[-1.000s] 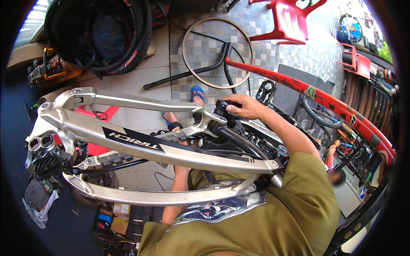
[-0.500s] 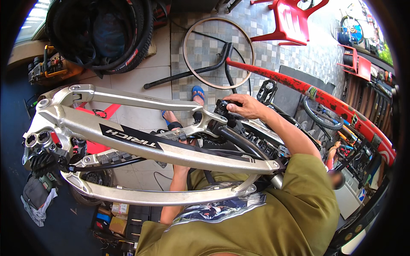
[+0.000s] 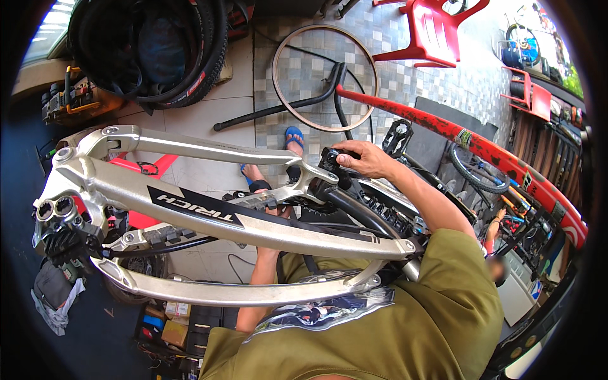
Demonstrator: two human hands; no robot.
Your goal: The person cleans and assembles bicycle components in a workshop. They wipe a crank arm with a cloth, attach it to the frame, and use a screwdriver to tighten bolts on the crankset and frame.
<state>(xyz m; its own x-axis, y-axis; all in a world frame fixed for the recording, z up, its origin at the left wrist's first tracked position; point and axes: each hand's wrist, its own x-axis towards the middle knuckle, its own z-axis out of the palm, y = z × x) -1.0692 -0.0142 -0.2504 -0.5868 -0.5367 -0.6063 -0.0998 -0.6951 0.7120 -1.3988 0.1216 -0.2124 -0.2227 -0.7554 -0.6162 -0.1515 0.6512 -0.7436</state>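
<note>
Large pale floor tiles [image 3: 190,120] border a mosaic-patterned floor [image 3: 263,79] of grey and white squares, where a red plastic chair [image 3: 434,35] stands. Another red chair [image 3: 535,98] sits farther right, near washed-out daylight. A bright window [image 3: 49,31] edges the upper left.

Silver bike frame [image 3: 272,234] crosses over my left forearm [image 3: 264,267] — blocked from above. Gap between its two upper tubes open — floor tiles [image 3: 204,174] show through.
</note>
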